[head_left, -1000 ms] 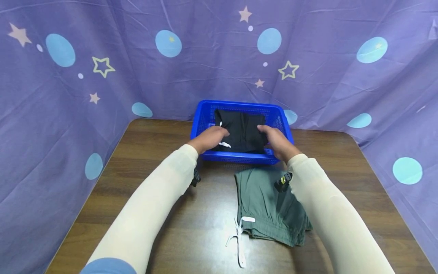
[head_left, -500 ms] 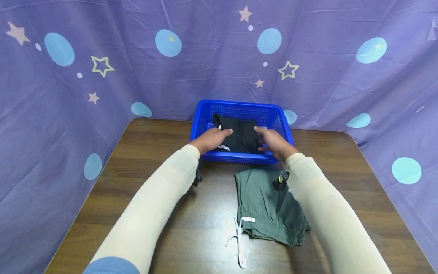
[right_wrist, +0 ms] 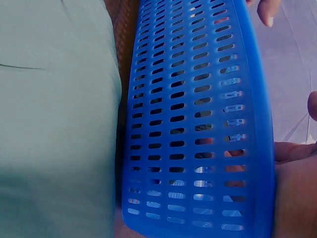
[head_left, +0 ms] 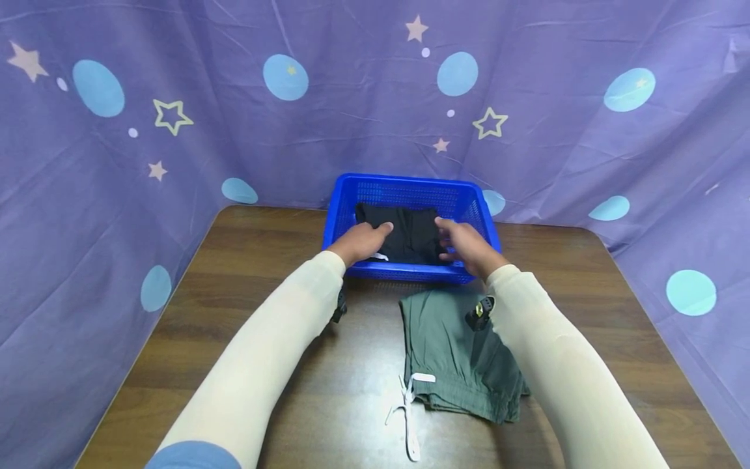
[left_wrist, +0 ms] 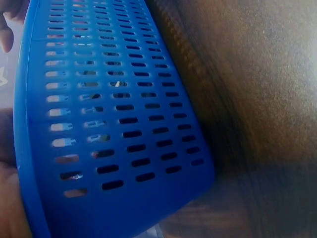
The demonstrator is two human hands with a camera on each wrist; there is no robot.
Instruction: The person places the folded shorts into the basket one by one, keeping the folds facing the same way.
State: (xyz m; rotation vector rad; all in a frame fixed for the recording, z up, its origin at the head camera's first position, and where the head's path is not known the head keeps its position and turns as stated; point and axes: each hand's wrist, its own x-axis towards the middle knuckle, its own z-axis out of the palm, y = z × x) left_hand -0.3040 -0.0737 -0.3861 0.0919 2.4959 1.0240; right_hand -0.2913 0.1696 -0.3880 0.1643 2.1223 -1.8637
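Observation:
A folded black garment (head_left: 413, 234) with a white tag or cord lies inside the blue plastic basket (head_left: 404, 272). My left hand (head_left: 359, 242) reaches over the basket's front-left side, its thumb extended above the cloth; its other fingers are mostly hidden in the head view. At the garment's right edge is my right hand (head_left: 471, 247), fingers spread and apart. The right wrist view shows part of that right hand (right_wrist: 297, 193) just past the rim. Only a dark portion of the left hand (left_wrist: 7, 198) appears in the left wrist view.
A folded dark green garment (head_left: 451, 352) with an elastic waistband and a white drawstring (head_left: 410, 417) lies in front of the basket on the wooden table (head_left: 246, 260). Behind stands a purple curtain (head_left: 363, 98) printed with stars and blue ovals.
The black garment has moved lower into the basket and slightly left. My right hand's fingers have spread off its edge. The left hand has shifted slightly; the green garment has stayed put.

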